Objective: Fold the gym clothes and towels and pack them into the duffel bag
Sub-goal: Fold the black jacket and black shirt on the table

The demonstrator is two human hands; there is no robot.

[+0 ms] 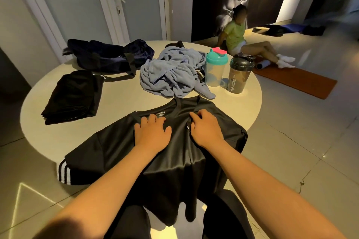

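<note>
A black shirt (120,141) lies flat on a round table (124,95), collar pointing away from the person and hem hanging off the near edge. Its white neck print is too small to read. The left hand (152,135) presses flat just below that print. The right hand (206,131), just beside it, pinches a fold of the shirt. Writing on a grey bottle (239,77) is illegible. The navy duffel (104,58) sits at the far left, beside a crumpled blue towel (171,72).

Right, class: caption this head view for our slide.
Left hand and right hand rest on a black shirt spread on the table.
</note>
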